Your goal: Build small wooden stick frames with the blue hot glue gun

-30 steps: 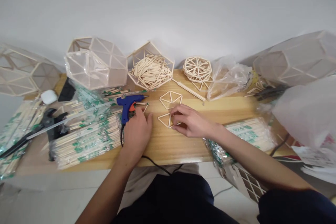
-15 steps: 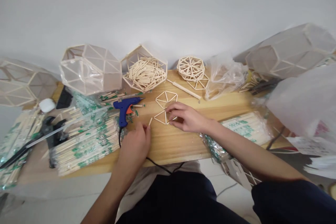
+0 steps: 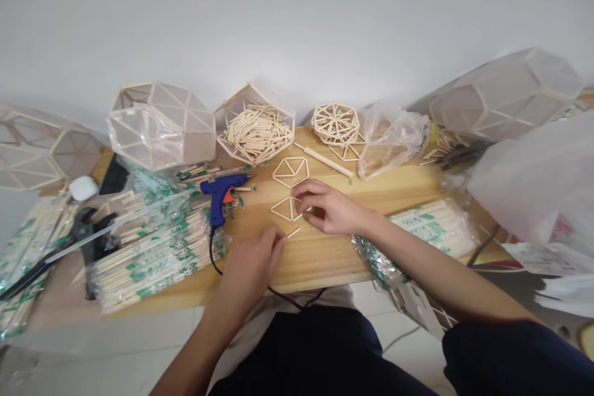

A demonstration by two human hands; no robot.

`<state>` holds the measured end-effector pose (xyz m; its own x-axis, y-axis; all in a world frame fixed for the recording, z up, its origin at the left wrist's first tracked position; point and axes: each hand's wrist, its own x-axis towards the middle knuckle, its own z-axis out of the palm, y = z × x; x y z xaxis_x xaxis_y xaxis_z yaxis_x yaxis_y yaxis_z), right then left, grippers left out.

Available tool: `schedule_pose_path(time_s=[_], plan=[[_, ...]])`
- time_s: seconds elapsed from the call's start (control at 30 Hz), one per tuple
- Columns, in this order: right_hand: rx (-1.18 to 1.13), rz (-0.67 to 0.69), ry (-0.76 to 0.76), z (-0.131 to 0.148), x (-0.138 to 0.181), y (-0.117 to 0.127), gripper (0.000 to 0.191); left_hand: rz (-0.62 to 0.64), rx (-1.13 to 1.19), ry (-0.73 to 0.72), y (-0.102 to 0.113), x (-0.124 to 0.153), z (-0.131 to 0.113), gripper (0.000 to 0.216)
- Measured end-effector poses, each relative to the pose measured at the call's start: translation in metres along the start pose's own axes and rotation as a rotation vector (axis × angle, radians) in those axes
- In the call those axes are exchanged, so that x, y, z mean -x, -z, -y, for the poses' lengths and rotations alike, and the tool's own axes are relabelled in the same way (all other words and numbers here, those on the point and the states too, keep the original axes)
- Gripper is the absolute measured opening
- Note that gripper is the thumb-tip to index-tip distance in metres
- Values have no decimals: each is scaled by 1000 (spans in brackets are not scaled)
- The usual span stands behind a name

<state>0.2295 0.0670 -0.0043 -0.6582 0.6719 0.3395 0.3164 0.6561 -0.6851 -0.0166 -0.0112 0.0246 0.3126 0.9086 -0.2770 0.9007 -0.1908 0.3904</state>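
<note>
My left hand [image 3: 256, 255] is closed in a pinch on a short wooden stick [image 3: 293, 233], which points up and to the right over the table. Just above it lies a small frame of wooden sticks [image 3: 279, 201] joined into triangles. The curved fingers of my right hand [image 3: 330, 207] are at this frame's right side, gripping its edge and hiding part of it. A second flat stick frame [image 3: 290, 180], five-sided with inner struts, lies just beyond. To the left, a blue glue gun [image 3: 216, 193] with an orange trigger rests on its side.
A polygonal container [image 3: 283, 147] full of cut sticks stands by the wall. Beside it are a stack of round stick frames [image 3: 336, 124] and a clear plastic bag [image 3: 394, 139]. Packs of wrapped chopsticks [image 3: 158, 260] lie left; another pack [image 3: 431, 226] lies right.
My left hand has moved right and slightly down with the short stick, which now tilts closer to horizontal, below the small frame. My right hand stays at the frame's right side.
</note>
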Motion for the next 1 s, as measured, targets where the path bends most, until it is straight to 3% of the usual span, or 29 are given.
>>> schedule_pose_path(time_s=[0.17, 0.23, 0.33, 0.57, 0.67, 0.8, 0.9, 1.0], plan=[[-2, -4, -4, 1, -1, 0, 23, -439, 188, 105, 22, 14, 29, 25], [-3, -7, -3, 1, -1, 0, 21, -559, 169, 192, 32, 16, 39, 26], [-7, -12, 9, -1, -1, 0, 20, -638, 105, 296, 42, 10, 50, 29], [82, -4, 64, 19, 1, 1, 12, -538, 47, 437, 46, -12, 55, 38], [209, 91, 58, 39, 2, -7, 4, -441, -15, 484, 51, -20, 55, 45], [409, 232, -31, 59, 7, -22, 18, -342, -109, 526, 59, -30, 55, 50], [473, 268, -49, 64, 9, -27, 20, -349, -58, 545, 61, -33, 56, 44], [467, 258, -55, 64, 9, -25, 19, -441, 102, 493, 60, -27, 59, 40]])
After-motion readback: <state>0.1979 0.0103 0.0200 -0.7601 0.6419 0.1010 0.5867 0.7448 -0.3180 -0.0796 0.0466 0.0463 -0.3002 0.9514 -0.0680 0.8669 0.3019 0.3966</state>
